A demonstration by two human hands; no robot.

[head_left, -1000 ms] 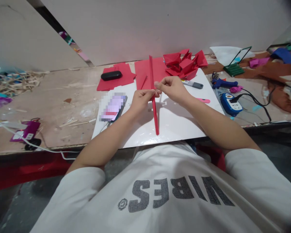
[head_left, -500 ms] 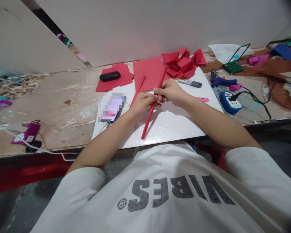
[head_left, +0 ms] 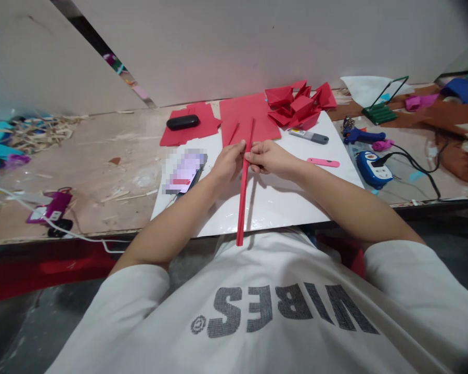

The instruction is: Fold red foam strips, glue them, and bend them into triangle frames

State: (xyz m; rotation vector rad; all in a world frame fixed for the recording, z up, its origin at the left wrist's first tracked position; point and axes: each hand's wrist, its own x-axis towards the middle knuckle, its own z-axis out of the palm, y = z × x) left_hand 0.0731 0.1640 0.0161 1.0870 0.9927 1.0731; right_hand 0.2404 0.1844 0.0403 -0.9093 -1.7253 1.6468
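Note:
A long, narrow folded red strip (head_left: pixel 242 202) runs lengthwise between my hands, its near end reaching past the white board's front edge. My left hand (head_left: pixel 228 162) closes on its left side, thumb and fingers near the strip's middle. From the right, my right hand (head_left: pixel 271 157) pinches the same strip between thumb and fingers. Beyond the hands lie a flat red sheet (head_left: pixel 234 111) and another thin red strip (head_left: pixel 234 133), partly hidden by my left hand. Several folded red pieces (head_left: pixel 300 104) are heaped at the back right.
The white board (head_left: pixel 296 195) carries a phone (head_left: pixel 187 171), a grey utility knife (head_left: pixel 309 136) and a pink tool (head_left: pixel 323 162). A black case (head_left: pixel 183 122) rests on red sheets. At right are a blue glue gun (head_left: pixel 362 136) and a blue power socket (head_left: pixel 374 169) with cables.
The held strip has come nearer my body and stands straighter, its near end now past the board's edge. My right hand has moved slightly nearer, and my hands are a bit further apart.

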